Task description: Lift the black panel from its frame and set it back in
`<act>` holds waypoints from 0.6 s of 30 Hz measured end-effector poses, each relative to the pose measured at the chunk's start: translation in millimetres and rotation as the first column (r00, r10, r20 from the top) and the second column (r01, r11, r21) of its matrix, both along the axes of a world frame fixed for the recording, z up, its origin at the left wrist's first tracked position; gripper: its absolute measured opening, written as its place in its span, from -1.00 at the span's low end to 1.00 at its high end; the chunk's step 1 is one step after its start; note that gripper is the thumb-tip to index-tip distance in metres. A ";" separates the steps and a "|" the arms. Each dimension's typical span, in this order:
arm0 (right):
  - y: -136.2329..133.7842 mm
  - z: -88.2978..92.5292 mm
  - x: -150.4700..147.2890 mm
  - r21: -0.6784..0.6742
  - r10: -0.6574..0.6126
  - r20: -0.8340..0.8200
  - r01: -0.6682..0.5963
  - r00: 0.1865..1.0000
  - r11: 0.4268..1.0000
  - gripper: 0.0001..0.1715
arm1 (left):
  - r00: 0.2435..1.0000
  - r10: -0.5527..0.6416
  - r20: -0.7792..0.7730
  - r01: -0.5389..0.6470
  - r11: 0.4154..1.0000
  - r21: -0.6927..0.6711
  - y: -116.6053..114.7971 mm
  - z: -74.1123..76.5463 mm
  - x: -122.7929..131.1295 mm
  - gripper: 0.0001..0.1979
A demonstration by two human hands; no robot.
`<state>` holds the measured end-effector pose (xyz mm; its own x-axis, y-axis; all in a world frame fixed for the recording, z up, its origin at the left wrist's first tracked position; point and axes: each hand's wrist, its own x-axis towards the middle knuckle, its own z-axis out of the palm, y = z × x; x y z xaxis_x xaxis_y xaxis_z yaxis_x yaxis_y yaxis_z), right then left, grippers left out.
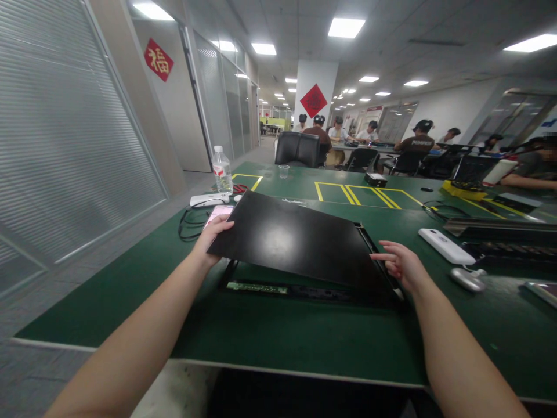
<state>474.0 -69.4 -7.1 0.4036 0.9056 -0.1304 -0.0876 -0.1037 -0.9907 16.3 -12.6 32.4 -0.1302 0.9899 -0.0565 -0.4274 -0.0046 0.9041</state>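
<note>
A flat black panel (287, 235) with a dull shine lies tilted over a dark frame (369, 235), its left side raised. My left hand (212, 239) is closed on the panel's left edge, thumb on top and the other fingers underneath. At the right side, my right hand (400, 264) has its fingers apart. One fingertip reaches the panel's right edge, and whether it presses there I cannot tell. Below the panel's near edge shows a green circuit strip (256, 288) along the frame. The panel hides most of the frame's inside.
Left of the panel are a water bottle (222, 170), a lit phone (217, 216) and a black cable (188, 226). A white power bank (447, 247) and a silver device (467, 278) lie to the right. Farther back on the green table (300, 348) stands a plastic cup (284, 171).
</note>
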 end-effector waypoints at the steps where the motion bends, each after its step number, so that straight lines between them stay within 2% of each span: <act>1: 0.0 -0.8 0.0 -0.001 -0.003 -0.001 0.003 1.000 1.000 -0.62 | 1.000 0.000 -0.005 0.000 1.000 -0.003 1.8 -2.3 -1.1 -0.74; 8: 0.1 -5.5 5.6 0.014 -0.043 0.031 0.042 0.999 0.999 -0.69 | 0.996 -0.063 -0.060 0.063 0.998 -0.006 8.8 -16.9 -4.6 -0.60; 18: 2.7 -6.5 11.0 -0.059 -0.119 0.026 0.120 0.993 0.991 -0.63 | 0.992 -0.062 -0.106 0.058 0.998 -0.036 -0.5 -16.8 7.0 -0.58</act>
